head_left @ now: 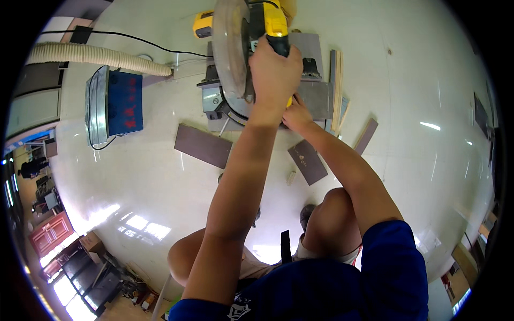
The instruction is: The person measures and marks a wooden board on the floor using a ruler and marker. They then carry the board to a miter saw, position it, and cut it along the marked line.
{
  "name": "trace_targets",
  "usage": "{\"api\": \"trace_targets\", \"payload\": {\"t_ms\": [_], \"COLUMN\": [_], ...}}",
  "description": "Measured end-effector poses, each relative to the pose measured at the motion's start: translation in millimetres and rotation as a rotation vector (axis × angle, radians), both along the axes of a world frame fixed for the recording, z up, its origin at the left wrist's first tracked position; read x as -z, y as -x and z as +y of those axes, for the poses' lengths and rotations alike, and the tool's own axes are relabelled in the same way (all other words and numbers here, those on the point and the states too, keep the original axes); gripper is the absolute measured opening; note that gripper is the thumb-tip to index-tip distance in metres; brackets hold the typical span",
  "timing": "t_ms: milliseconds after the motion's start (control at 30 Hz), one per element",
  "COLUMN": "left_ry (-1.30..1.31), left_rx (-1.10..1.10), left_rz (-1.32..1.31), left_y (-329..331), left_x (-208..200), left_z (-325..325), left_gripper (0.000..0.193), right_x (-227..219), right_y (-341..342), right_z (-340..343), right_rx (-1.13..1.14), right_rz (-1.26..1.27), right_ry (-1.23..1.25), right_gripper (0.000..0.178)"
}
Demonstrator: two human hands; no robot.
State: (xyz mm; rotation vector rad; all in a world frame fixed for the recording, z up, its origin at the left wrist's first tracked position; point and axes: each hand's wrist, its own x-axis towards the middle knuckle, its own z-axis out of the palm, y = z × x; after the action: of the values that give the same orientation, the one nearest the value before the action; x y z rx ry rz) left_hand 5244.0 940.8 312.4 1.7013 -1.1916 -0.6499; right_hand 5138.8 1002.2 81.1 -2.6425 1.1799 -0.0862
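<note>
A miter saw [230, 53] with a clear blade guard and yellow-black body stands on the floor ahead of me. My left hand [276, 69] is wrapped round its upper handle [277, 32], to the right of the guard. Lower and to the right, my right hand [297, 114] is at the front of the saw's base [316, 96], behind my left wrist. A small yellow part [289, 101] shows at its fingertips. Those fingers look closed, but what they hold is mostly hidden by the left wrist.
Grey-brown board pieces [203, 145] lie in front of the saw, another board [308, 162] nearer my right knee. Thin wood strips [337, 85] lie right of the saw. A ribbed hose [101, 56] and black cable run left, near a blue metal box [126, 101].
</note>
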Motion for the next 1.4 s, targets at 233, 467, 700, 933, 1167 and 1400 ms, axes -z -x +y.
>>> {"api": "trace_targets", "payload": {"t_ms": [233,467,700,933,1167,1400], "left_ry": [-0.016,-0.028,-0.056,0.078,0.206,0.168], "left_rx": [0.001,0.012,0.007,0.012,0.028,0.027], "left_rz": [0.071,0.177,0.18,0.013,0.02,0.229], "left_y": [4,-4,-1,3,2,-6], "left_x": [-18,-21,-8,0,-6,22], "left_z": [1,8,5,16,104,148], "left_gripper": [0.037,0.041,0.039,0.072,0.059,0.038], "right_x": [-41,-221,-271,-237,-257,-272], "right_y": [45,47,-6,-36,-48,-44], "right_z": [-55,-96,-106,-133,-149,-201], "right_rx": [0.62,0.778,0.758,0.834,0.828,0.829], "right_rz": [-0.785,-1.37,-0.947,-1.362,-1.302,-1.149], "right_ry": [-0.598,-0.673,-0.932,-1.173,-0.974,-1.026], "right_gripper": [0.024,0.029,0.049,0.054,0.052,0.053]}}
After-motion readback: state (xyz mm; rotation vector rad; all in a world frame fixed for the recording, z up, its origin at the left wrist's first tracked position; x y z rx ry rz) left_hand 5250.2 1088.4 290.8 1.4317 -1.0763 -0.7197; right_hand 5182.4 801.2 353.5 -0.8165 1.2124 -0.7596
